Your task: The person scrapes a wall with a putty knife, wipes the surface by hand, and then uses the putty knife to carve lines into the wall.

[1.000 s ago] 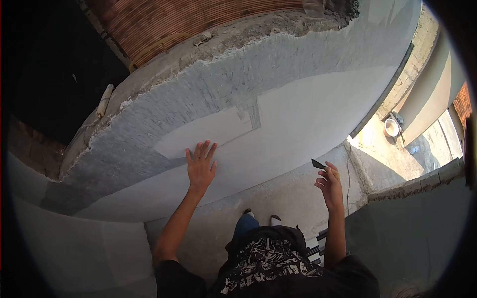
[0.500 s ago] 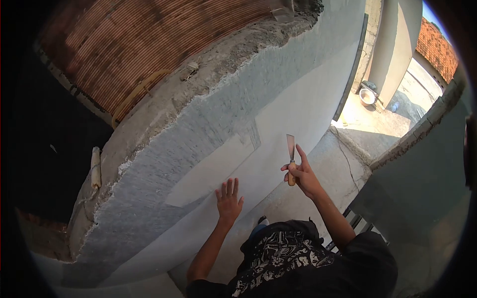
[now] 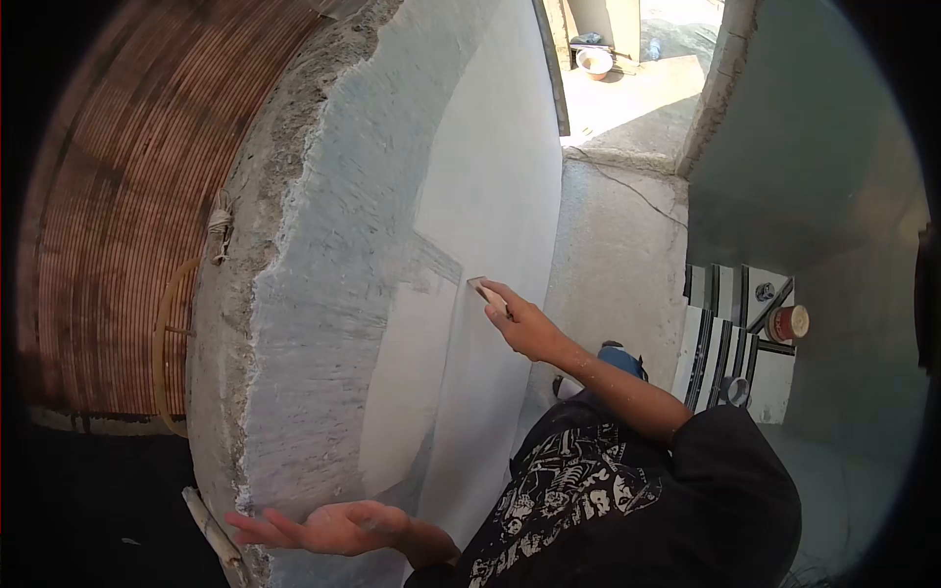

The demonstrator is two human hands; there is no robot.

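My right hand (image 3: 527,331) grips a putty knife (image 3: 497,302) by its pale handle. The blade's tip meets the wall (image 3: 328,343) beside a scraped grey patch, at the border of a smooth white area (image 3: 407,358). Part of the handle is hidden by my fingers. Lower left, my left hand (image 3: 328,529) is held palm up with the fingers stretched out and nothing in it, in front of the wall's rough edge.
Along the wall runs a broken concrete top (image 3: 221,363), with ribbed roofing (image 3: 108,216) and a yellowish hose (image 3: 160,343) beyond. A pale roller-like cylinder (image 3: 206,524) lies lower left. On the right, striped steps (image 3: 720,338) hold a reddish can (image 3: 787,322). A white bucket (image 3: 594,63) stands farther off.
My right hand has brought the putty knife from mid-air to the wall. My left hand has come off the wall, moved lower left and turned palm up. The view has rotated.
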